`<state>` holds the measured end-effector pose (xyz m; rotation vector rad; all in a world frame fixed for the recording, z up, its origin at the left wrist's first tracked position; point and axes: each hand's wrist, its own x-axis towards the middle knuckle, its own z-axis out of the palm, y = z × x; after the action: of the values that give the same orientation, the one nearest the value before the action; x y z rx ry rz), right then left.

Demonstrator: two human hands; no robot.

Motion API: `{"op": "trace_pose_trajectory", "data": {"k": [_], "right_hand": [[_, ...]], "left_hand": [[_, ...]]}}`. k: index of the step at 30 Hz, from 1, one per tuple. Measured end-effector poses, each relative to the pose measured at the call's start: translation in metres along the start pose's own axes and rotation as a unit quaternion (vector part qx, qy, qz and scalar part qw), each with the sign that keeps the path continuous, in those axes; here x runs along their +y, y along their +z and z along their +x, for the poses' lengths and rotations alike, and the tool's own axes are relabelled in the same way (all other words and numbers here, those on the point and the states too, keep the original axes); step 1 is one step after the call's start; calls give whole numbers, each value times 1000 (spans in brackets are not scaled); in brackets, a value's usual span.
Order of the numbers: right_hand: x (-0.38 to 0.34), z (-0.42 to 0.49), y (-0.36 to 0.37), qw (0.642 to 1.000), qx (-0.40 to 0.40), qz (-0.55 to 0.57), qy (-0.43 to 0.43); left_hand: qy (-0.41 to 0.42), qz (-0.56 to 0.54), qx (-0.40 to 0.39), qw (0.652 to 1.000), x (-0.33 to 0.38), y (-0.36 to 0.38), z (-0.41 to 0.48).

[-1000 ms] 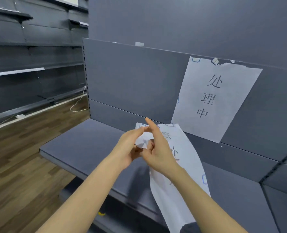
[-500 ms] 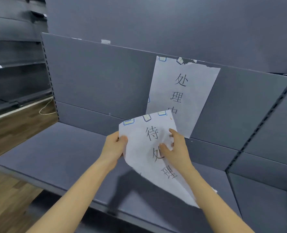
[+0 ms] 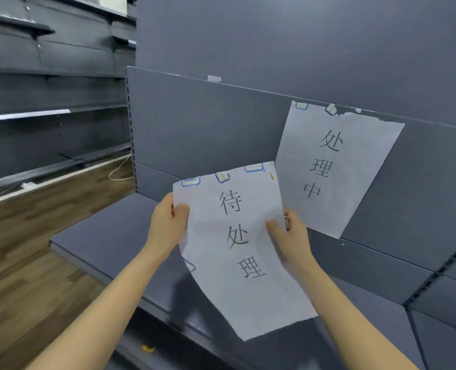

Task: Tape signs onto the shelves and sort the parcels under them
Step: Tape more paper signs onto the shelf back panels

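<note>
Paper sign "待处理" (image 3: pixel 237 249) — held in the air over the grey shelf board (image 3: pixel 101 236), printed face toward the camera, lower end curling forward. Three blue-edged tape pieces (image 3: pixel 223 177) along its top edge; a fourth (image 3: pixel 189 265) on the left edge lower down.

Left hand (image 3: pixel 168 225): pinching the sheet's left edge, thumb on the front, fingers behind.

Right hand (image 3: pixel 291 236): pinching the right edge likewise, thumb on the printed face, fingers curled behind.

Taped sign "处理中" (image 3: pixel 333 166): fixed to the grey back panel (image 3: pixel 208 129) by tape at its top edge, hanging slightly tilted, upper right edge ragged; just right of the held sheet.

Stray tape scrap (image 3: pixel 214 78) on the panel's top rim.

Wood-look floor (image 3: pixel 34 249) at left, white cable (image 3: pixel 120 169) lying on it — dark shelving (image 3: pixel 48 89) beyond.
</note>
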<state>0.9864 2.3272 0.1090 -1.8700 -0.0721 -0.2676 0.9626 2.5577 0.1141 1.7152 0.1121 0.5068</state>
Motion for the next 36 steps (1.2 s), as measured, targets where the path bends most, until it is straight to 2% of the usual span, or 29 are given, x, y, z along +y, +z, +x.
{"op": "trace_pose_trajectory", "data": {"k": [5, 8, 11, 14, 23, 25, 33, 36], "right_hand": [[-9, 3, 49, 1000, 1, 16, 7], [-15, 3, 80, 998, 0, 56, 31], [-15, 2, 107, 996, -3, 81, 40], [-11, 4, 127, 996, 6, 80, 47], [-11, 54, 174, 994, 40, 92, 44], [-14, 71, 183, 994, 57, 92, 35], [-37, 147, 197, 983, 146, 109, 8], [-44, 160, 200, 977, 178, 115, -5]], "left_hand": [[8, -12, 52, 999, -11, -43, 2], [40, 40, 82, 995, -22, -67, -1], [79, 80, 64, 992, -36, -89, 4], [65, 101, 52, 991, -47, -100, 11], [76, 40, 127, 988, -71, -108, 84], [83, 47, 124, 988, -71, -106, 106], [238, 145, 55, 959, -57, -94, 220], [234, 175, 11, 956, -53, -91, 247]]}}
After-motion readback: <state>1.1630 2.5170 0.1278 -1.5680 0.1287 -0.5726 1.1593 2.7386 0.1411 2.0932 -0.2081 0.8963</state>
